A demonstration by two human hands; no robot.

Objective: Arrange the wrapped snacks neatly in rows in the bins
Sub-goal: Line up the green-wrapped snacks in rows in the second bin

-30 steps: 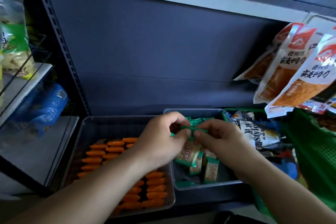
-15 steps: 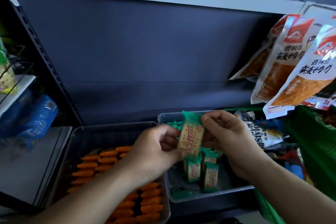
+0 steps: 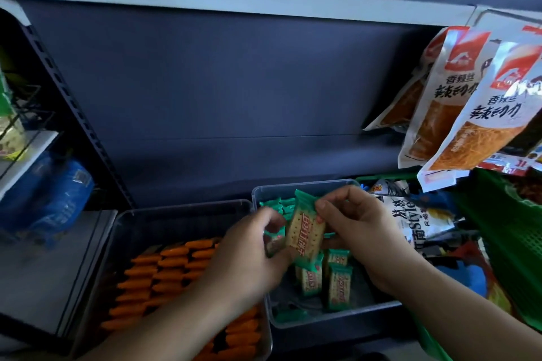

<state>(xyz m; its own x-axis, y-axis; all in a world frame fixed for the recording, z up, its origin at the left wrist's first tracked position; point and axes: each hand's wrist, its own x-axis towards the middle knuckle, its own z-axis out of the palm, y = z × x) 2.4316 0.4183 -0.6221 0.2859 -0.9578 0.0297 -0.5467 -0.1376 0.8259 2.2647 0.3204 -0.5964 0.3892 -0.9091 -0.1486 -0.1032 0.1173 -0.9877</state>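
Far left of the frame there's a blue bag (image 3: pixel 50 199) slumped on a side shelf. Next over, lower left, is a clear bin (image 3: pixel 181 206) with orange wrapped snacks (image 3: pixel 173 266) lined up in neat rows, partly hidden by the forearm.

Center of the frame: the left hand (image 3: pixel 249 258) has its fingers curled round the lower end of a cracker pack (image 3: pixel 305 234). There looks to be a second little green pack tucked in those fingers too, but it's blurry. The pack is clear-fronted with a pale dimpled cracker showing, red lettering down it and crimped green ends. It's held up tilted, just above the right bin (image 3: pixel 337 318). The right hand (image 3: pixel 360 231) pinches its upper right edge between thumb and fingertips.

Down inside that bin, a few more green packs (image 3: pixel 338 287) stand on end side by side, plus a loose one lying flat near the front wall.

Right of the bin is a white bag (image 3: pixel 410 220) with black lettering, then a green basket (image 3: pixel 513 243). Upper right, hanging bags (image 3: pixel 469 114) show orange shreds.
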